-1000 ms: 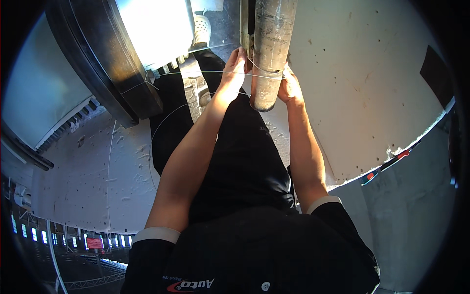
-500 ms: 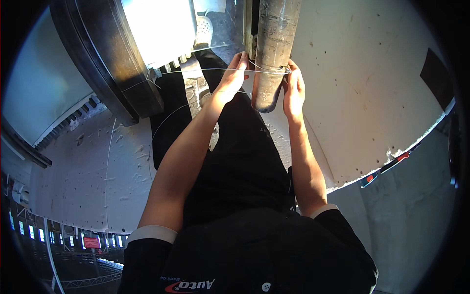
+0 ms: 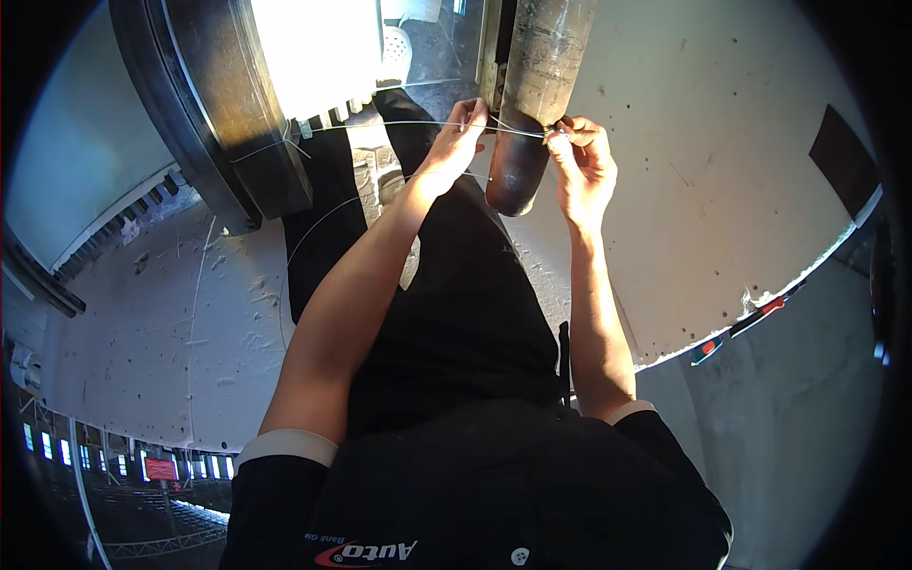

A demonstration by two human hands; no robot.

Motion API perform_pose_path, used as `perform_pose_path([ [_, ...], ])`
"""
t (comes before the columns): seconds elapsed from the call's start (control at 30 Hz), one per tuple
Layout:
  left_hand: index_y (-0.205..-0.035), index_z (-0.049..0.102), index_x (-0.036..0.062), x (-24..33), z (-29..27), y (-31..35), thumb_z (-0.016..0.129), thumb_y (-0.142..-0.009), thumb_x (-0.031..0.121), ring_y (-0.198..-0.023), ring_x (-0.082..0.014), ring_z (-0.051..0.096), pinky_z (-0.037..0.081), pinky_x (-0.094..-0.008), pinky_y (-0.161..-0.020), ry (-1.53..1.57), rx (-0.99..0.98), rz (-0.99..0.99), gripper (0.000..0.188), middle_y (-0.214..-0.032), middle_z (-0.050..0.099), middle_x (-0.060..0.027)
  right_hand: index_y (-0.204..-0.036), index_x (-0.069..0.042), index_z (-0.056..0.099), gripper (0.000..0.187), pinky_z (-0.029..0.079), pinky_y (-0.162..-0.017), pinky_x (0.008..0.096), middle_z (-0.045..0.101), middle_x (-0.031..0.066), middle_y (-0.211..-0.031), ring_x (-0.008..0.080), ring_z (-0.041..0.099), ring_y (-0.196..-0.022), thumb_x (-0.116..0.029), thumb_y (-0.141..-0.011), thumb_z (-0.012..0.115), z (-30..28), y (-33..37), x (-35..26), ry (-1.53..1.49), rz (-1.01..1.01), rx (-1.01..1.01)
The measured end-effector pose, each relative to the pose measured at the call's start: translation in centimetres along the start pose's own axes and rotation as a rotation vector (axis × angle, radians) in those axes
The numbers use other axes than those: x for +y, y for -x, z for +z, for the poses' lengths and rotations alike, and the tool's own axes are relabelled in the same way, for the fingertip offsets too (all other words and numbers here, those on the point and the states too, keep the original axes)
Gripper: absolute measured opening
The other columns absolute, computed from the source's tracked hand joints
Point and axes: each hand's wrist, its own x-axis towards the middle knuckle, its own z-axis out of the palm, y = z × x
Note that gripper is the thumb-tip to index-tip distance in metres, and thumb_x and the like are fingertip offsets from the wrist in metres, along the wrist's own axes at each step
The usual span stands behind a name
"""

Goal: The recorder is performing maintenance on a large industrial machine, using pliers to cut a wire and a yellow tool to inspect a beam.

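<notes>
- Fingers first: my left hand and right hand are both pinched tight on a thin wire, one on each side of the pipe, thumbs and forefingers closed with no gap showing.
- Biggest thing up here is the pale, pitted concrete surface behind everything.
- Next, the broad dark curved rim off to my left, bright light glaring beside it.
- Then the grey steel pipe, rounded end just past my knuckles, sitting between my two hands.
- Smallest: the wire itself, stretched taut across the pipe's face, and from my left hand a long tail runs away toward the dark rim.
- Progress, as I judge it: wire is laid across and tensioned; I see no twist or knot yet, so fastening looks undone.
</notes>
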Motion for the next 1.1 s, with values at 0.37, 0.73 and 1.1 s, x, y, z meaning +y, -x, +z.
perform_pose_path([
  [0.37,-0.129,0.050,0.0079,-0.6,0.3,-0.1,0.055,-0.100,0.047,-0.103,-0.0125,0.057,0.045,-0.0285,-0.084,0.059,0.049,0.057,0.049,-0.110,0.064,-0.0047,-0.086,0.001,0.059,0.033,0.054,-0.087,0.0324,0.056,0.0068,-0.110,0.0165,0.061,-0.095,-0.018,-0.079,0.086,1.2,-1.3,-2.8,0.218,0.178,-0.048],
  [0.73,-0.137,0.044,0.0018,0.4,0.5,0.9,0.057,-0.101,0.041,-0.108,-0.0167,0.057,0.045,-0.0307,-0.096,0.024,0.058,0.081,0.055,-0.115,0.062,-0.0104,-0.128,0.001,0.050,0.055,0.049,-0.095,0.0346,0.056,0.0128,-0.126,0.0201,0.059,-0.111,-0.024,-0.088,0.078,3.2,-0.5,-1.8,0.230,0.144,0.046],
  [1.1,-0.141,0.043,0.0129,0.4,-6.9,6.8,0.060,-0.100,0.034,-0.122,-0.0226,0.053,0.045,-0.0385,-0.100,0.495,-0.030,0.087,0.049,-0.136,0.054,-0.0088,-0.134,0.001,0.048,0.072,0.046,-0.099,0.0351,0.064,0.0128,-0.119,0.0215,0.060,-0.112,-0.033,-0.081,0.084,2.6,-2.7,-1.8,0.092,0.426,-0.237],
])
